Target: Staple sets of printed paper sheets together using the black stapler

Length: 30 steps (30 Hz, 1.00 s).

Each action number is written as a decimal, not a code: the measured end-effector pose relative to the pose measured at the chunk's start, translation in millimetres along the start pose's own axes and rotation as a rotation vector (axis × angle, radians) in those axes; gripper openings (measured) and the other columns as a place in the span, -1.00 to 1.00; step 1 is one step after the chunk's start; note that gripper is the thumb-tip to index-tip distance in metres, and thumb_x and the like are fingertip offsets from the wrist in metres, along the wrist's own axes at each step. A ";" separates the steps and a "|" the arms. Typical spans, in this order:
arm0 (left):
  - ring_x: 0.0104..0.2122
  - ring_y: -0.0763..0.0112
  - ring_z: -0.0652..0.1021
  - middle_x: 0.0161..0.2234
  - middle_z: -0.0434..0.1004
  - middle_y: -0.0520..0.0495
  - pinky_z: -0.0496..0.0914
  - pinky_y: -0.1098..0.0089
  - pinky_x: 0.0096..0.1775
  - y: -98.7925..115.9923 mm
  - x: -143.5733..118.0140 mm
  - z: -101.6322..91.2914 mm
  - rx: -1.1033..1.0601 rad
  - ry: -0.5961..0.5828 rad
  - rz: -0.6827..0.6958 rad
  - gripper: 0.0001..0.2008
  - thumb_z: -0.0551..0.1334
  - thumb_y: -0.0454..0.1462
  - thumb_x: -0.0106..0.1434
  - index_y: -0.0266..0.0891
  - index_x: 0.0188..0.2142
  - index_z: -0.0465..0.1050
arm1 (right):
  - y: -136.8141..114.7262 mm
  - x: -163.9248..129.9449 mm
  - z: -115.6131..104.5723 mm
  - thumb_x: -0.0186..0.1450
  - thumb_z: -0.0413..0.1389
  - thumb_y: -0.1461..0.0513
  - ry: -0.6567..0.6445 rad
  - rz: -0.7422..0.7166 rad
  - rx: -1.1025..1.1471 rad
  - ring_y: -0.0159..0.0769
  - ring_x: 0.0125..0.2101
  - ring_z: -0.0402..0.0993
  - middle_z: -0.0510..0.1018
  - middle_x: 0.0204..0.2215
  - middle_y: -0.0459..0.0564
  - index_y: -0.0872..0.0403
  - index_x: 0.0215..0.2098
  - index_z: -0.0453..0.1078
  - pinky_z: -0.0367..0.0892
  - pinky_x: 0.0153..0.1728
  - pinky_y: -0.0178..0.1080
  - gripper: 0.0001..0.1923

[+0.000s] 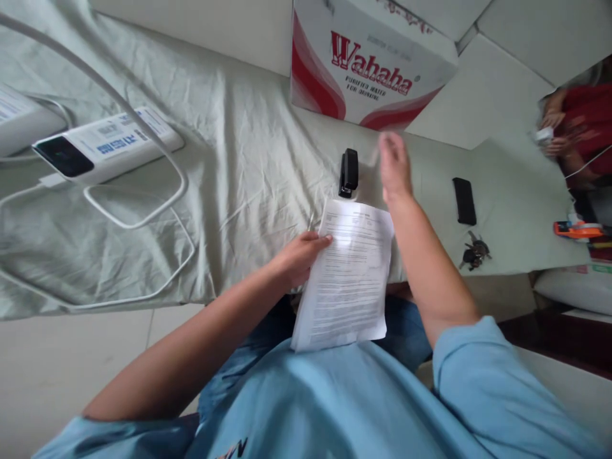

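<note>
My left hand [308,258] is closed on the left edge of a stack of printed papers [354,274], thumb on top and fingers underneath. The stack's lower end reaches my shirt, and its sheets fan slightly at the left side. Just beyond the top edge of the papers, a black stapler [349,172] rests on the cloth. My right hand [394,162] is raised to the right of the stapler, apart from it and from the papers. Motion smears its fingers, so their pose and anything in them cannot be made out.
A Wahaha water carton [373,70] stands at the back. White power banks [124,140] with looping cables lie on the left of the cloth-covered table [258,172]. A black phone [464,201] and keys [475,252] lie right. Another person [583,121] sits far right.
</note>
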<state>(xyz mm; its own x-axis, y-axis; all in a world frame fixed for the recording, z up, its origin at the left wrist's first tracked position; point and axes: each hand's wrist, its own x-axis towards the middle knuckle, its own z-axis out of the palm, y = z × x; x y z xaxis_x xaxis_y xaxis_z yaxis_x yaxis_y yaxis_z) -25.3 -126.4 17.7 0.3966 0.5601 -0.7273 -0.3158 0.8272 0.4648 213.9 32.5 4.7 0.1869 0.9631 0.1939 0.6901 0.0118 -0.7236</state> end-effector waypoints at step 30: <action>-0.39 0.21 0.69 -0.41 0.69 -0.19 0.58 0.32 -0.27 -21.0 19.6 -32.6 -0.004 -0.185 0.372 -0.70 0.54 -0.12 0.15 -0.33 -0.36 0.64 | 40.3 -217.6 -39.2 0.18 0.37 -0.15 0.024 0.201 0.503 -0.09 -0.03 0.68 0.72 -0.09 0.06 0.00 0.00 0.54 0.53 0.10 -0.03 -0.43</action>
<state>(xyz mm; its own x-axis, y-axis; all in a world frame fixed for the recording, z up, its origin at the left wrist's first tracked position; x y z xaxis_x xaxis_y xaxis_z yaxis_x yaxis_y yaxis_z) -39.0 -134.3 -22.8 0.4031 0.8197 -0.4070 -0.4700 0.5670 0.6765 228.4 -187.2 -40.7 0.3007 0.9533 0.0298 0.2207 -0.0391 -0.9746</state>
